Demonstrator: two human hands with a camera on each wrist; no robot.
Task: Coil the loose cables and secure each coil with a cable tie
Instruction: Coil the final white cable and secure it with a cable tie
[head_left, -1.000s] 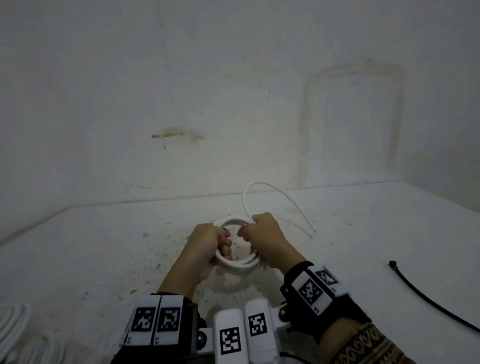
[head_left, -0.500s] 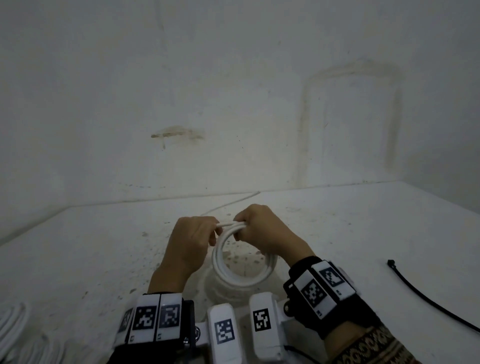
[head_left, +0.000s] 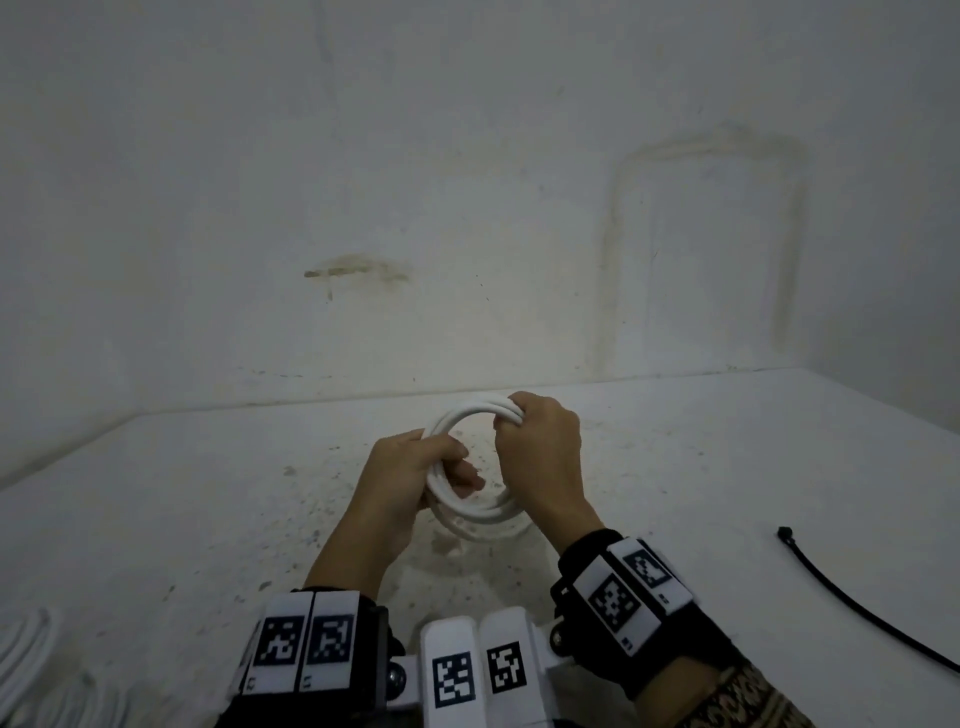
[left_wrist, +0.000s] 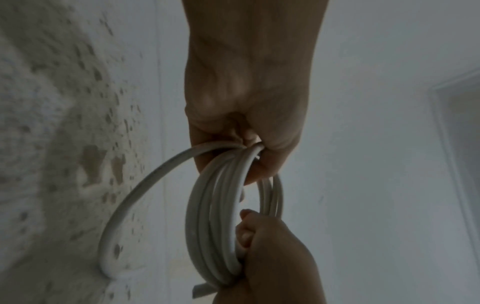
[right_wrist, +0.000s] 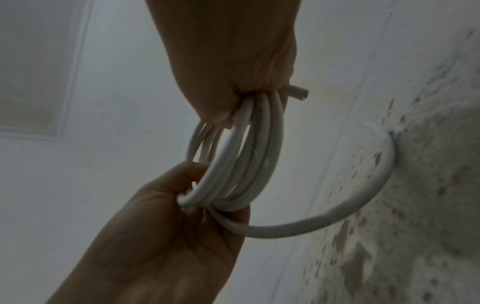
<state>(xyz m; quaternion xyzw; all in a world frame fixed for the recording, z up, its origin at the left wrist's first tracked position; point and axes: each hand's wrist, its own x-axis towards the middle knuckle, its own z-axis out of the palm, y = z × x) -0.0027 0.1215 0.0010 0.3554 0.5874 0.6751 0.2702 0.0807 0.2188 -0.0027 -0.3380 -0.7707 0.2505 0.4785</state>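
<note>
A white cable is wound into a coil (head_left: 467, 418) of several turns, held up above the speckled white table (head_left: 208, 519). My left hand (head_left: 447, 467) grips the coil's near-left side and my right hand (head_left: 519, 421) grips its far top. From the left wrist, the coil (left_wrist: 215, 216) hangs between my left hand (left_wrist: 249, 148) above and my right hand (left_wrist: 259, 236) below. One wider loop (right_wrist: 337, 214) sags out of the coil (right_wrist: 249, 154) and touches the table. A cut cable end (right_wrist: 298, 92) sticks out of my right hand (right_wrist: 233, 107). My left hand (right_wrist: 192, 185) holds the lower side.
A black cable tie (head_left: 857, 597) lies on the table to the right of my hands. More white cable (head_left: 26, 654) lies at the near left edge. A stained wall (head_left: 467, 208) rises behind the table, and another closes in on the right.
The loose tail that trailed toward the back wall has been drawn into the coil. My right hand has moved up and back to the coil's top. The coil now stands more upright.
</note>
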